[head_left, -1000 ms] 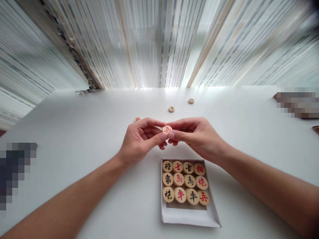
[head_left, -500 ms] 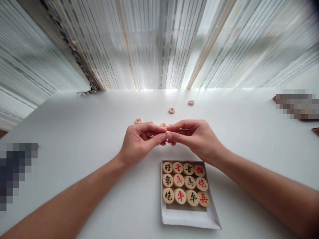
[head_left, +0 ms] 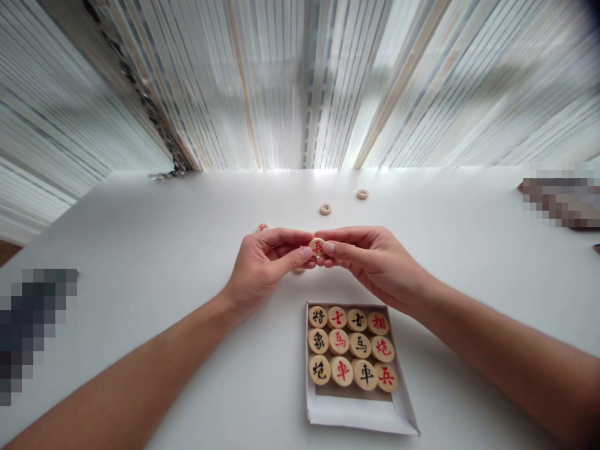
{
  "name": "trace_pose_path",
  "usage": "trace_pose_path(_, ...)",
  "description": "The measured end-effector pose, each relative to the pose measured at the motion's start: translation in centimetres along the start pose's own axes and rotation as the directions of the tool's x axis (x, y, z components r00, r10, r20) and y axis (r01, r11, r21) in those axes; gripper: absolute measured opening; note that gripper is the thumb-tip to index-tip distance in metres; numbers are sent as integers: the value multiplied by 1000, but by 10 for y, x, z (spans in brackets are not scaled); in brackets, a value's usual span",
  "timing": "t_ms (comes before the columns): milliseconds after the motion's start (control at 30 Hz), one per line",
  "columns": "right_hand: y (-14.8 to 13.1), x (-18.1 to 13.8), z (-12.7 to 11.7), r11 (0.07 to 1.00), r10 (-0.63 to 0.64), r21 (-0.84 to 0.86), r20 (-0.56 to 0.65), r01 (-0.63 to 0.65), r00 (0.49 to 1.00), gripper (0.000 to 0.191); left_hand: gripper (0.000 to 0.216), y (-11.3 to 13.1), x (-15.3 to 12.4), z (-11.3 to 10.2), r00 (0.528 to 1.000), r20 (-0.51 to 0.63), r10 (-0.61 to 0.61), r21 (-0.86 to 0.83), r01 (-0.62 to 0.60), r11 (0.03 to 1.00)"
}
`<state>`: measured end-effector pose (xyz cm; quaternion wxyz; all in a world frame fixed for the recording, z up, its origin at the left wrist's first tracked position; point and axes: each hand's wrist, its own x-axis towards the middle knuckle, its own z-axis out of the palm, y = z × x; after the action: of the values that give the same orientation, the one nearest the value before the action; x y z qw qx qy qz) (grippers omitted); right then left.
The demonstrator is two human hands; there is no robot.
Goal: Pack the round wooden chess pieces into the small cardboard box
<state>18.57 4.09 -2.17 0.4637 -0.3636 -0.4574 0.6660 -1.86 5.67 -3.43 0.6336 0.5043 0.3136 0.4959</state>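
Both my hands meet above the white table [head_left: 140, 250], pinching one round wooden chess piece [head_left: 317, 246] with a red character facing me. My left hand [head_left: 269, 259] grips its left edge between thumb and forefinger; my right hand [head_left: 370, 256] grips its right edge the same way. Just below the hands lies a shallow white box [head_left: 356, 412] holding several wooden chess pieces [head_left: 351, 347] in neat rows, some with red and some with black characters. The front strip of the box is bare.
Loose chess pieces lie farther back on the table: one [head_left: 325, 209] behind the hands, one [head_left: 362, 194] to its right, one [head_left: 262, 227] partly behind my left hand. Striped blinds [head_left: 300, 81] hang beyond the far edge. Blurred patches sit at both sides.
Half a second ago the piece was edge-on and hidden between my fingertips; now its red face is turned toward me again. The hands stayed in place.
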Motion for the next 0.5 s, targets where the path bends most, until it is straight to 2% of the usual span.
trace_pose_path(267, 1, -1, 1, 998, -10, -65, 8, 11, 1000, 41, 23, 1, 0, 0, 998, 13, -54, 3, 54, 999)
trace_pose_path(500, 3, -2, 2, 991, -69, -111, 2, 69, 998, 33, 14, 1, -1, 2, 998, 38, -47, -40, 49, 998)
